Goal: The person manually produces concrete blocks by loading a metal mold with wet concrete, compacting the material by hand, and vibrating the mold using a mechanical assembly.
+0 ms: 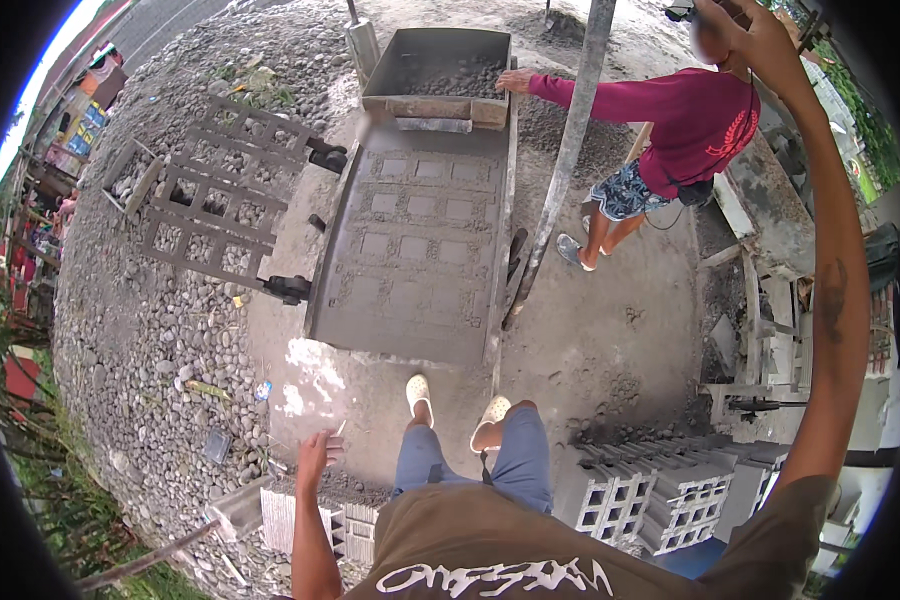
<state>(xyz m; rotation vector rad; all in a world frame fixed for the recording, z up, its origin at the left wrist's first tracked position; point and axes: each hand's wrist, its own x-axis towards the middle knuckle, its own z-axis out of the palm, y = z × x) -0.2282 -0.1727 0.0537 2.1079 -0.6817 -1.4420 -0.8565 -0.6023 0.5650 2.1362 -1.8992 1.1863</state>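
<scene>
My left hand hangs low at my left side, with a thin white stick, like a cigarette, at its fingers. My right hand is raised high at the upper right, its fingers bent and apart; I see nothing in it. Ahead of my feet lies a long metal bed with rows of grey block shapes in wet-looking mix. At its far end stands a metal hopper box holding dark gravelly material. A co-worker in a maroon shirt rests a hand on the box's right edge.
A slanting metal pole stands right of the bed. To the left, a metal grid frame lies over stones. Wheels jut from the bed's left side. Stacked hollow concrete blocks stand at the lower right.
</scene>
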